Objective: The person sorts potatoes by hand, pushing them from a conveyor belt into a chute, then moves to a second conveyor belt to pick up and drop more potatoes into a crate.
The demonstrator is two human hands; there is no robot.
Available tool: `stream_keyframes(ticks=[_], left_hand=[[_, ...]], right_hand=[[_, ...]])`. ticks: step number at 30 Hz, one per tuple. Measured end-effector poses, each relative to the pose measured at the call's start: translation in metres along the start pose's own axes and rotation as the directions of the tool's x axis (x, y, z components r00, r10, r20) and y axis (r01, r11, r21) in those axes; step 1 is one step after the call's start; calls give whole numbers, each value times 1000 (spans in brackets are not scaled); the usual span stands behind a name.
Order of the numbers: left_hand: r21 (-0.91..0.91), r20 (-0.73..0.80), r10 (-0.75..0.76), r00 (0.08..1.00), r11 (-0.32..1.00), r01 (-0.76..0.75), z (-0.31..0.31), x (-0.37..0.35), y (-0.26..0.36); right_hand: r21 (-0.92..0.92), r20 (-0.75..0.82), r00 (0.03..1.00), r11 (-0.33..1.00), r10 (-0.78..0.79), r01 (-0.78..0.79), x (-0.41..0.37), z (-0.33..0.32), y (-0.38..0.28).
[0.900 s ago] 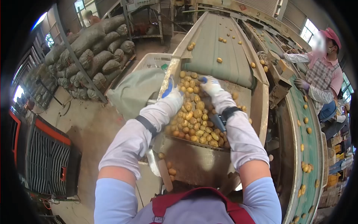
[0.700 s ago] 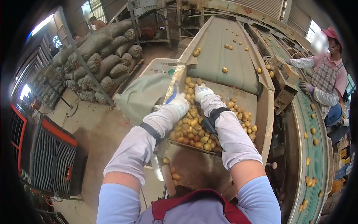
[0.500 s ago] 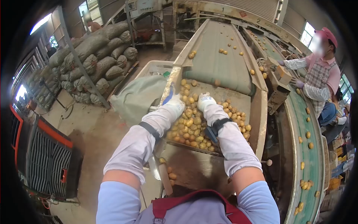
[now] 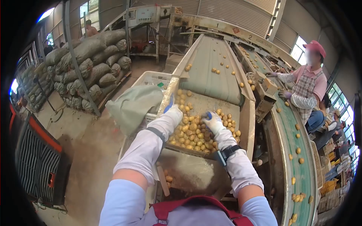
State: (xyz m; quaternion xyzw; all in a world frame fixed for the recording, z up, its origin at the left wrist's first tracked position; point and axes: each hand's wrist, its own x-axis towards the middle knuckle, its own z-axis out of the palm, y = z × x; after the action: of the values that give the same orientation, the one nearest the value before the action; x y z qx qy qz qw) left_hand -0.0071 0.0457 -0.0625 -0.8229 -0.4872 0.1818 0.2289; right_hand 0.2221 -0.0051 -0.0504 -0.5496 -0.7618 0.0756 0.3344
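Note:
A heap of small yellow-brown potatoes (image 4: 192, 136) lies in a metal-sided tray (image 4: 246, 142) at the foot of a wide belt. My left hand (image 4: 173, 113), in a white glove with a blue palm, lies at the tray's left side wall, fingers stretched out beside the potatoes. Over the right part of the heap is my right hand (image 4: 213, 122), gloved alike. Its fingers are apart and slightly bent, their tips close to the potatoes. No potato shows in either hand, though the palms are partly hidden.
Behind the tray rises the wide green belt (image 4: 211, 71) with scattered potatoes. On the right, a narrow green conveyor (image 4: 301, 150) carries potatoes past a co-worker (image 4: 307, 83). Left are stacked sacks (image 4: 90, 67), a white crate (image 4: 152, 78) under grey-green cloth (image 4: 135, 107), and a black-orange slatted unit (image 4: 39, 158).
My right hand has turned and moved off slightly rightward from my left, its blue palm side now showing. My left hand stays by the side wall. The whole view has shifted.

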Motion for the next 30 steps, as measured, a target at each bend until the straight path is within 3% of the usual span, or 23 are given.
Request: stream_keyframes(ticks=[2,3,4,5,6,8,10,12,16,18,21,23,26,30], left_hand=[[59,32,93,995,994,-95,-23,-14,3],[-376,-274,-211,938,922,98,106,71,5],[-736,-528,-476,703,670,-99,226,149,6],[-344,-221,-222,950,929,138,148,78,7],[-230,-136,-127,982,969,93,100,39,10],[-192,-88,-54,995,981,36,48,-4,12],[-209,-84,-33,996,978,15,16,-26,10],[-219,-70,-21,997,976,5,-7,-34,6],[-216,-59,30,998,975,-42,-46,-30,-2],[-264,20,10,1000,965,-5,-38,-12,-4],[-193,137,46,989,981,-19,-58,-20,-4],[-107,205,57,977,994,-35,-55,-13,-4],[-6,359,51,932,999,-52,-68,-1,-3],[-103,107,54,993,994,-43,-48,-11,-4]], right_hand=[[145,-57,984,974,-170,176,-4,-32,-94],[261,-138,956,921,-261,289,4,-23,-122],[175,-165,886,871,-433,458,10,-19,-151],[200,-16,907,887,-421,415,7,-11,-185],[219,131,906,903,-402,369,3,-7,-211],[142,218,823,851,-525,505,-24,-14,-236],[70,224,827,855,-516,514,-33,-12,-224],[217,-81,788,761,-610,611,-47,-15,-179],[301,60,914,880,-401,367,-108,-69,-112],[305,65,942,905,-330,296,-145,-79,-81],[261,38,952,923,-303,284,-199,-90,-41],[309,97,985,945,-144,108,-229,-101,-26],[319,70,998,947,5,-27,-258,-114,-13],[437,41,986,885,160,-162,-276,-126,-8]])
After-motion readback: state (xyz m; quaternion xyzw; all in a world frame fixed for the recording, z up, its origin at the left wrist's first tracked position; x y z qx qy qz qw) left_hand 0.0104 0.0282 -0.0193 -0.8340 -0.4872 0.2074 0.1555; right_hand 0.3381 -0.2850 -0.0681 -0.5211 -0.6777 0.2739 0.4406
